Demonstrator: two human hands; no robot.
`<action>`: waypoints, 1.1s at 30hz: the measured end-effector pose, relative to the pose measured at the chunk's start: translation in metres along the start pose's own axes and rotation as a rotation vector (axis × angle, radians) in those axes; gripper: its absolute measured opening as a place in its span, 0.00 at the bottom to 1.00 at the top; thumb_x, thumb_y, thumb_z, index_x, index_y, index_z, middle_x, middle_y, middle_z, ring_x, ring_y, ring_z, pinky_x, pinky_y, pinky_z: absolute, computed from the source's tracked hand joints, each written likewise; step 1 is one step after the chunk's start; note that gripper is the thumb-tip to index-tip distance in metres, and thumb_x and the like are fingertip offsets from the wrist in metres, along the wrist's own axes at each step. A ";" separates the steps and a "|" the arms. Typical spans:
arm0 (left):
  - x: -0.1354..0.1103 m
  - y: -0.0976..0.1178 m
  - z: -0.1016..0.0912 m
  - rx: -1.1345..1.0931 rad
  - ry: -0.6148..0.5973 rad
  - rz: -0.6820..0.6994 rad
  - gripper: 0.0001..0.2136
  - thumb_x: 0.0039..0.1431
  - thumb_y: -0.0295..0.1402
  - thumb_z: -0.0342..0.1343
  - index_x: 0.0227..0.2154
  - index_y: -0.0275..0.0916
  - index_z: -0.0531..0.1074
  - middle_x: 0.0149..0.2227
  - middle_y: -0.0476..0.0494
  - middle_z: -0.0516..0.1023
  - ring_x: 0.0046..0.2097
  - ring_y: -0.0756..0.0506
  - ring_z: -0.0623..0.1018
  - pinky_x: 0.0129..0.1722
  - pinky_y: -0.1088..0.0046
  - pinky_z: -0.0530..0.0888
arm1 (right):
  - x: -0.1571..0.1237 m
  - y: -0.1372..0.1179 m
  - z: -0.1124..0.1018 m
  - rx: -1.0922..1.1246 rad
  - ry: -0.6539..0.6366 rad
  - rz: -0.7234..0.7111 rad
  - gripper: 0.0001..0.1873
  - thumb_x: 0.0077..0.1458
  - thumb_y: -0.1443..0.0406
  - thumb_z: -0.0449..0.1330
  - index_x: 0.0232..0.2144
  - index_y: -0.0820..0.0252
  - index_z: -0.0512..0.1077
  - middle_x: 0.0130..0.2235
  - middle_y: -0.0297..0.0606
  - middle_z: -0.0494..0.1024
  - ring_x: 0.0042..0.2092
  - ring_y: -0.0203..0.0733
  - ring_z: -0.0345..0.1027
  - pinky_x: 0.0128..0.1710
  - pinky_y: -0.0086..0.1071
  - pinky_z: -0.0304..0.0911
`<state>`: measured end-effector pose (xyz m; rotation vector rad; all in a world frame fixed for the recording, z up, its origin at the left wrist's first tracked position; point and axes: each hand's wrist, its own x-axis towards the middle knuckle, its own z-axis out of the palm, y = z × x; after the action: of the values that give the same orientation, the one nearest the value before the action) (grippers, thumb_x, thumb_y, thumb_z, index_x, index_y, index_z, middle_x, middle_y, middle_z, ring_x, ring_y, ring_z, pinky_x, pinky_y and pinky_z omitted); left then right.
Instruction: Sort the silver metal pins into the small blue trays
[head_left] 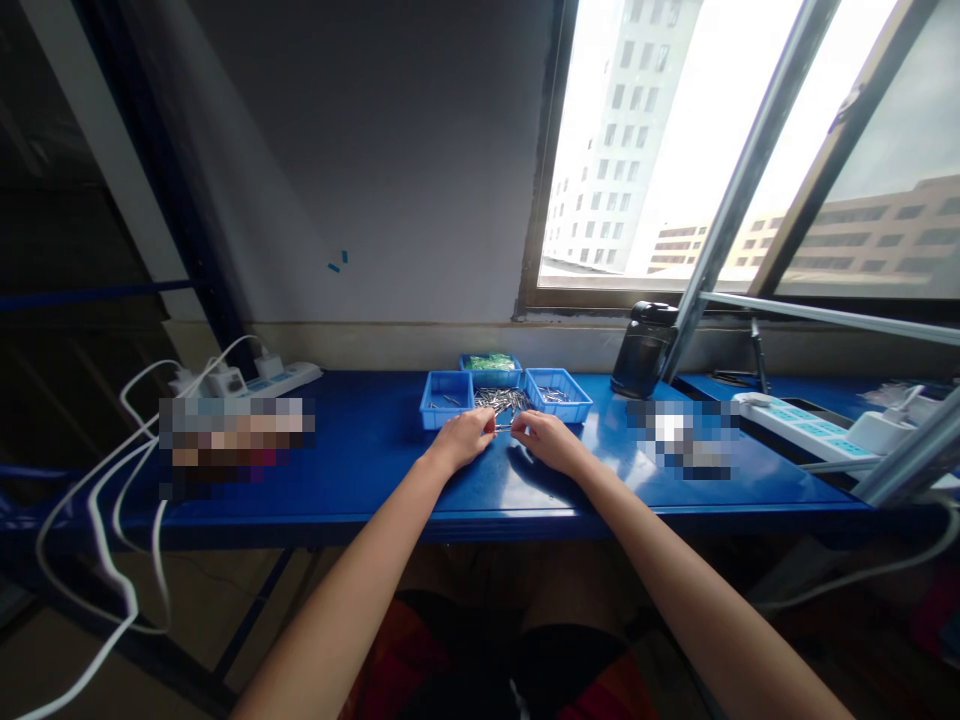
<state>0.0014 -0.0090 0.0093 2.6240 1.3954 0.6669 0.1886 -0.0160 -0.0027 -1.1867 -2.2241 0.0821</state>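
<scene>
Both my hands rest on the blue table (360, 470), close together at the near edge of a pile of small metal pins (501, 401). My left hand (466, 437) has its fingers curled in a pinch at the pile, and my right hand (541, 438) is curled the same way just beside it. What they pinch is too small to make out. A blue tray (445, 399) stands left of the pile, another blue tray (559, 394) stands right of it, each with a few pins inside. Behind them sits a blue tray with green pieces (491, 365).
A black container (643, 350) stands at the back right by the window. White power strips lie at the left (281, 379) and right (799, 422), with white cables (105, 520) hanging off the left edge. Metal frame bars (739, 190) cross on the right.
</scene>
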 end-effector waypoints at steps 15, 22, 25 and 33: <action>0.002 -0.004 0.004 -0.027 -0.023 -0.014 0.05 0.52 0.35 0.51 0.30 0.40 0.68 0.33 0.47 0.74 0.35 0.47 0.73 0.32 0.76 0.66 | -0.001 -0.002 -0.001 -0.014 -0.016 0.003 0.06 0.51 0.67 0.52 0.28 0.60 0.69 0.30 0.35 0.72 0.30 0.33 0.62 0.31 0.26 0.56; 0.001 -0.002 0.002 -0.031 -0.031 -0.020 0.06 0.52 0.37 0.51 0.30 0.39 0.68 0.33 0.47 0.74 0.35 0.47 0.73 0.32 0.76 0.66 | -0.001 -0.002 -0.002 -0.024 -0.026 0.021 0.07 0.52 0.66 0.52 0.28 0.59 0.69 0.30 0.35 0.73 0.29 0.33 0.62 0.30 0.25 0.55; 0.000 0.000 0.000 -0.034 -0.029 -0.034 0.08 0.54 0.38 0.49 0.31 0.39 0.68 0.33 0.46 0.74 0.36 0.47 0.73 0.33 0.75 0.66 | -0.001 0.000 -0.001 -0.016 -0.021 0.015 0.08 0.53 0.65 0.51 0.29 0.59 0.69 0.30 0.36 0.73 0.30 0.34 0.63 0.31 0.26 0.55; 0.000 0.002 -0.001 -0.039 -0.031 -0.045 0.15 0.60 0.40 0.39 0.30 0.39 0.68 0.33 0.44 0.74 0.36 0.47 0.73 0.32 0.76 0.66 | -0.001 0.001 -0.001 0.017 -0.039 0.037 0.12 0.57 0.62 0.46 0.27 0.60 0.66 0.28 0.37 0.73 0.30 0.35 0.66 0.31 0.26 0.57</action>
<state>0.0023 -0.0100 0.0105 2.5543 1.4137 0.6383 0.1898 -0.0165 -0.0028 -1.2265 -2.2308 0.1401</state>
